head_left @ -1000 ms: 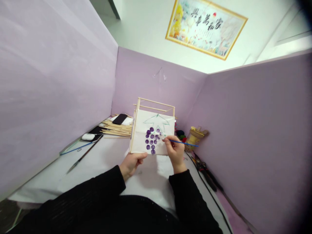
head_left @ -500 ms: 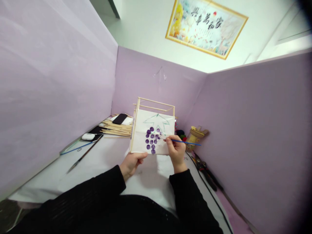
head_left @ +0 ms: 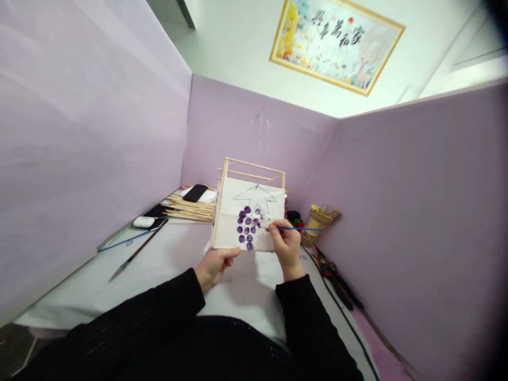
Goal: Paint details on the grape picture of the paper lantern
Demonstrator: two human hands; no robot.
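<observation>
A box-shaped lantern of thin wooden sticks and white paper stands on the white table. Its near face shows purple grapes under a green leaf outline. My left hand is closed on the lantern's lower left corner and steadies it. My right hand pinches a thin blue paintbrush. The brush tip touches the paper at the right side of the grapes.
Purple partition walls enclose the table on three sides. A pile of wooden sticks, a black phone, a white earbud case and two long brushes lie at the left. A small yellow jar and black scissors sit at the right.
The brush handle has swung up a little, from tilted down to almost level. My right hand shifted slightly right. My left hand and the lantern stayed put.
</observation>
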